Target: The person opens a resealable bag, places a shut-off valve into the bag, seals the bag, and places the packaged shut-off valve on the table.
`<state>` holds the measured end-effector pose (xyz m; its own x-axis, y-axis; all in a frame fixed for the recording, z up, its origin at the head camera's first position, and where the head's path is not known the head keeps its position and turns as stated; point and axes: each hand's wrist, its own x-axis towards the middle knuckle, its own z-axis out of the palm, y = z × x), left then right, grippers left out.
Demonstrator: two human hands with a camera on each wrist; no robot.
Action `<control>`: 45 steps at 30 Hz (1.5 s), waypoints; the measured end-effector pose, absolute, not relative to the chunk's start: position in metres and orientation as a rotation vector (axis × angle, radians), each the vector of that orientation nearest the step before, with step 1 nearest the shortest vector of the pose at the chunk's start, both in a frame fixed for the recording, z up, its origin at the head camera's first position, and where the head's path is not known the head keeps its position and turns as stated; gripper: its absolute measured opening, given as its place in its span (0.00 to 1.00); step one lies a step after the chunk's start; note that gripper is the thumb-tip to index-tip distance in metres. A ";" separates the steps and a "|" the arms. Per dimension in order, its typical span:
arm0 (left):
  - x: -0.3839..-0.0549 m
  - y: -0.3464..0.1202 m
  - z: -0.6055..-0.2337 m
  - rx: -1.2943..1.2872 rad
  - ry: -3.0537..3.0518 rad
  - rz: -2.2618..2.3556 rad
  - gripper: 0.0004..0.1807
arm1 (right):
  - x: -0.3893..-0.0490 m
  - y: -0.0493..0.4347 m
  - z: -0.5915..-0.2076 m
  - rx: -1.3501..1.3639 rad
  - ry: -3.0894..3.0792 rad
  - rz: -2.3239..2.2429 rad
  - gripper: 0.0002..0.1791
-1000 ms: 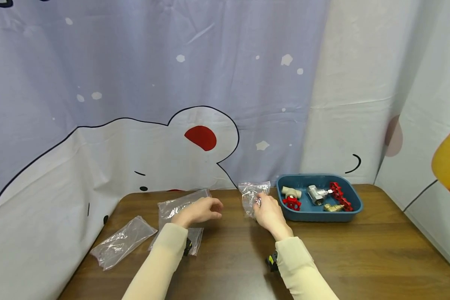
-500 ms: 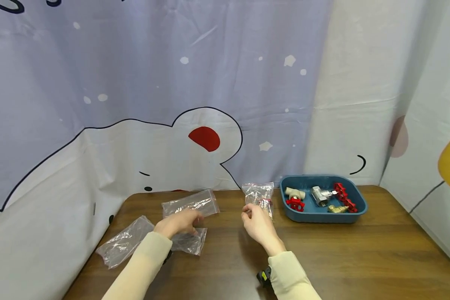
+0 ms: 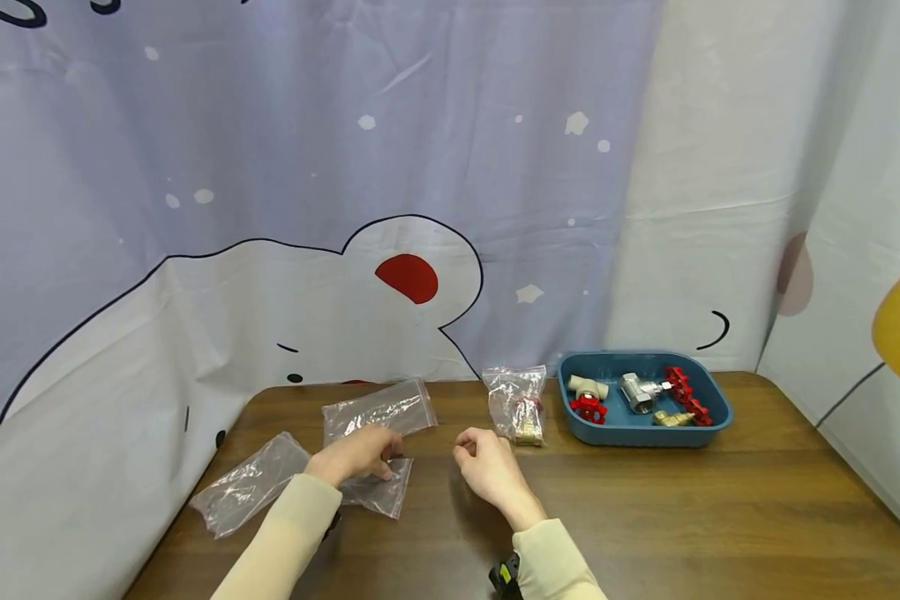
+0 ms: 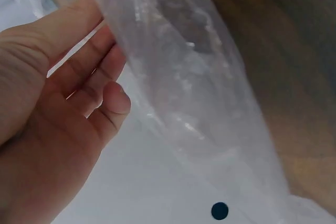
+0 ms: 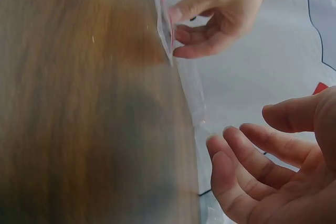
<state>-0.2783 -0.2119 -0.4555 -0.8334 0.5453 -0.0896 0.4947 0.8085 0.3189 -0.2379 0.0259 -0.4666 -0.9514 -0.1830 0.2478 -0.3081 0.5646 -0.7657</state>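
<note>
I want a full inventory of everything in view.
Wooden table: one, brown, foreground
Printed cloth: count unclear, lilac and white, behind
Rounded tray: one, blue, table's back right
Handwheel valve: one, beige and red, tray's left
Metal valve body: one, silver, tray's middle
Brass fitting: one, golden, tray's front
Spoked handwheels: at least two, red, tray's right
Filled zip bag: one, clear, brass part inside, left of tray
Flat plastic bags: three visible, clear, table's left
Wrist devices: two, black, wrists
Sleeves: two, cream, forearms
Left hand: one, pinching a flat bag
Right hand: one, holding nothing, over table
</note>
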 end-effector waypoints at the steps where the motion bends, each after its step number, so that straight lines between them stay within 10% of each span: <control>1: -0.279 -0.213 -0.457 0.830 2.822 0.421 0.16 | -0.237 0.024 -0.467 0.427 -2.652 1.353 0.04; 45: -0.259 -0.151 -0.447 0.796 2.858 1.324 0.06 | -0.245 0.060 -0.443 0.471 -2.739 1.633 0.10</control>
